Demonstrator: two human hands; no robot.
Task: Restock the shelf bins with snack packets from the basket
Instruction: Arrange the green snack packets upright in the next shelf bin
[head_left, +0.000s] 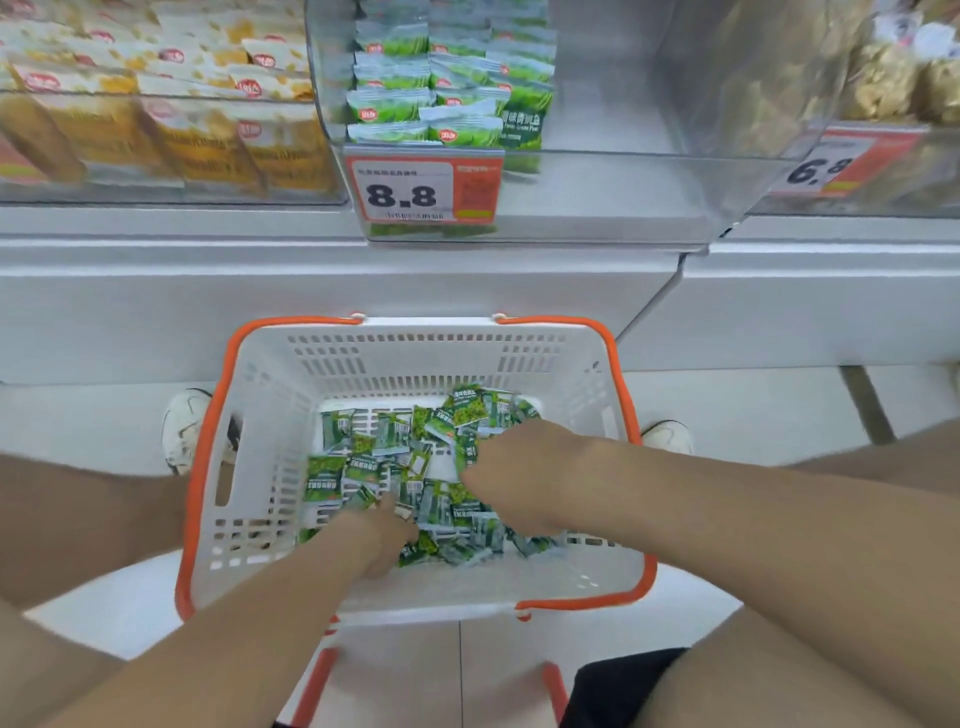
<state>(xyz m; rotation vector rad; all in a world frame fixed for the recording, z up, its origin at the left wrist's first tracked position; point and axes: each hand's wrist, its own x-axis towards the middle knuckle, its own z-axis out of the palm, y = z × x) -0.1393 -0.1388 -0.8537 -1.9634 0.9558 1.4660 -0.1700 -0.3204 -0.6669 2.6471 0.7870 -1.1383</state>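
A white basket with orange rim and handles (249, 415) stands on the floor below the shelf. A heap of small green snack packets (395, 452) covers its bottom. Both my hands reach down into the heap. My left hand (382, 538) is curled into the packets at the near side, its thumb on one of them. My right hand (514, 475) shows its back, with fingers bent down around packets at the right of the heap; the fingertips are hidden. Above, a clear shelf bin (623, 171) holds stacked green packets (441, 83) on its left side only.
A price tag reading 8.8 (423, 189) hangs on the bin's front. Left of it is a bin of yellow and white packets (156, 104); to the right stands a bin tagged 6.8 (821, 166). My shoes (184, 428) flank the basket on the white floor.
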